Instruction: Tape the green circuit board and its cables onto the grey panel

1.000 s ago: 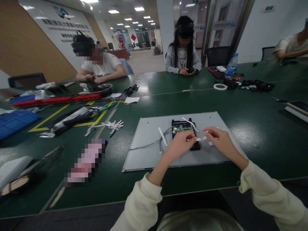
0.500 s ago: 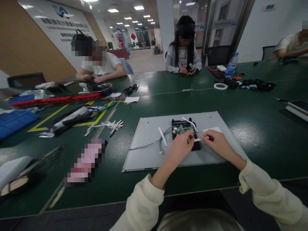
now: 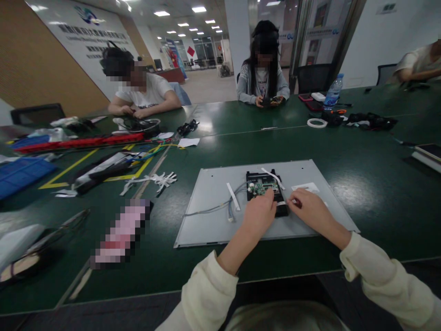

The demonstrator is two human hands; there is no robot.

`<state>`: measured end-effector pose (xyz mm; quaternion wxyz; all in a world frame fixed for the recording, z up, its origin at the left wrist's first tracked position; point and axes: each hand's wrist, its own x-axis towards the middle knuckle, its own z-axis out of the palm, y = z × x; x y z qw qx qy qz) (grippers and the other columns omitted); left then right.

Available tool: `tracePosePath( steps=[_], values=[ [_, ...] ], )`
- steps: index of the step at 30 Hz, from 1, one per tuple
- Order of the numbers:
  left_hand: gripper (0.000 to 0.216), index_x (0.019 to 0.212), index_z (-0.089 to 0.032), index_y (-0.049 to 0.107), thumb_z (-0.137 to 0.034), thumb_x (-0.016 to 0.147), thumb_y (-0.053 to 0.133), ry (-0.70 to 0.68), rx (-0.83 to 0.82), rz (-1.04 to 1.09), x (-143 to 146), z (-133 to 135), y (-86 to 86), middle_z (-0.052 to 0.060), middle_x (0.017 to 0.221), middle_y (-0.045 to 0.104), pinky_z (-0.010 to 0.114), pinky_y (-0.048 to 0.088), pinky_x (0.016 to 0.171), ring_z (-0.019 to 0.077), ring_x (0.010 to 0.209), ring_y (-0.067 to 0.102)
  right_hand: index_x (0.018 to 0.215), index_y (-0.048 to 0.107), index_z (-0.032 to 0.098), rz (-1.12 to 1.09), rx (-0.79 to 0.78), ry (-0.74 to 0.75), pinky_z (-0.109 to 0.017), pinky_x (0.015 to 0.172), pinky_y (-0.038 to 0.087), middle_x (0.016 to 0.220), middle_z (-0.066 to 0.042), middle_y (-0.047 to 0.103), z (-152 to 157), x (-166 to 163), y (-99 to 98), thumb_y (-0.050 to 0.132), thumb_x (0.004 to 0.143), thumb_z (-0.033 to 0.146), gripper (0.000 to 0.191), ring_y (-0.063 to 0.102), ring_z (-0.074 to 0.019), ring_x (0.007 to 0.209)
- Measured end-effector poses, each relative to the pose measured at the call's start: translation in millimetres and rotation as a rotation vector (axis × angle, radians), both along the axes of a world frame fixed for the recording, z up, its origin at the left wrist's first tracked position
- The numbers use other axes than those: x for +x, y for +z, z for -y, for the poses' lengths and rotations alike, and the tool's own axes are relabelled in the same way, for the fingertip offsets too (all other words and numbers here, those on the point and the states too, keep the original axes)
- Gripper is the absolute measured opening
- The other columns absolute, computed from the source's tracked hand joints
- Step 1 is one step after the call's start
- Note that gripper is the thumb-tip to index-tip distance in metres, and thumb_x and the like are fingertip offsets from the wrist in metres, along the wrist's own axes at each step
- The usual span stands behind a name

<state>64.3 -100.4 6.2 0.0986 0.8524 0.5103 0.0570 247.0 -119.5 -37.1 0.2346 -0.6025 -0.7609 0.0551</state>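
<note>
Head view showed a green table (image 3: 220, 148) bearing a grey panel (image 3: 213, 185), on which sat a black frame (image 3: 282, 212), near the panel's middle. The person's left hand (image 3: 260, 211) was over the frame's near part, fingers curled and bunched; the right hand (image 3: 307, 208) was just beside the frame's right edge, thumb and forefinger drawn together, though whether either pinched anything could not be told. A green circuit board (image 3: 257, 189) sat exposed in the frame beyond the left hand. One straight white strip (image 3: 233, 196) lay left of the frame, a bent white strip (image 3: 273, 177) at its far right corner, and a short white strip (image 3: 281, 203) between the hands. Good work there likely meant keeping that strip flat and square, pressing outward from its middle, and sparing the board any finger pressure.
</note>
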Motion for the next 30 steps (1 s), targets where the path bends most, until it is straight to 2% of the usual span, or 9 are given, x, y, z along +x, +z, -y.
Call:
tracePosePath(
  steps=[7, 14, 22, 26, 30],
  values=[
    [0.022, 0.107, -0.018, 0.049, -0.032, 0.093, 0.040, -0.052, 0.054, -0.112, -3, -5, -4.8, 0.010, 0.084, 0.068, 0.033, 0.047, 0.065, 0.0261, 0.077, 0.067, 0.071, 0.047, 0.022, 0.127, 0.044, -0.097, -0.029, 0.059, 0.033, 0.074, -0.003, 0.055, 4, -1, -1.1, 0.051, 0.084, 0.032, 0.017, 0.054, -0.0185, 0.072],
    [0.023, 0.107, -0.016, 0.049, -0.032, 0.093, 0.040, -0.060, 0.076, -0.140, -9, -4, 1.0, 0.012, 0.081, 0.069, 0.036, 0.047, 0.066, 0.0289, 0.076, 0.068, 0.082, 0.049, 0.022, 0.099, 0.030, -0.187, -0.029, 0.060, 0.034, 0.078, -0.003, 0.059, 8, 10, -1.6, 0.050, 0.082, 0.030, 0.008, 0.056, -0.0187, 0.072],
    [0.021, 0.106, -0.016, 0.052, -0.026, 0.091, 0.040, -0.032, 0.061, -0.165, -18, 2, 4.1, 0.012, 0.082, 0.069, 0.035, 0.047, 0.067, 0.0281, 0.077, 0.067, 0.079, 0.049, 0.021, 0.068, -0.004, -0.187, -0.027, 0.057, 0.032, 0.076, -0.001, 0.058, 9, 13, 2.2, 0.049, 0.082, 0.026, 0.006, 0.054, -0.0157, 0.067],
    [0.018, 0.098, -0.020, 0.056, -0.027, 0.090, 0.042, 0.021, 0.075, -0.103, -36, 1, 7.6, 0.008, 0.077, 0.067, 0.030, 0.044, 0.064, 0.0237, 0.073, 0.066, 0.080, 0.051, 0.020, 0.036, 0.005, -0.175, -0.027, 0.057, 0.034, 0.076, -0.001, 0.058, 10, 14, 2.7, 0.048, 0.083, 0.026, 0.007, 0.054, -0.0154, 0.066],
    [0.015, 0.090, -0.021, 0.057, -0.031, 0.089, 0.046, 0.160, 0.105, 0.092, -73, -25, 15.7, 0.002, 0.072, 0.064, 0.027, 0.041, 0.059, 0.0189, 0.067, 0.062, 0.085, 0.053, 0.020, -0.019, 0.056, -0.078, -0.030, 0.065, 0.042, 0.079, -0.003, 0.059, 8, 15, 1.1, 0.047, 0.085, 0.023, 0.007, 0.056, -0.0175, 0.072]
  ],
)
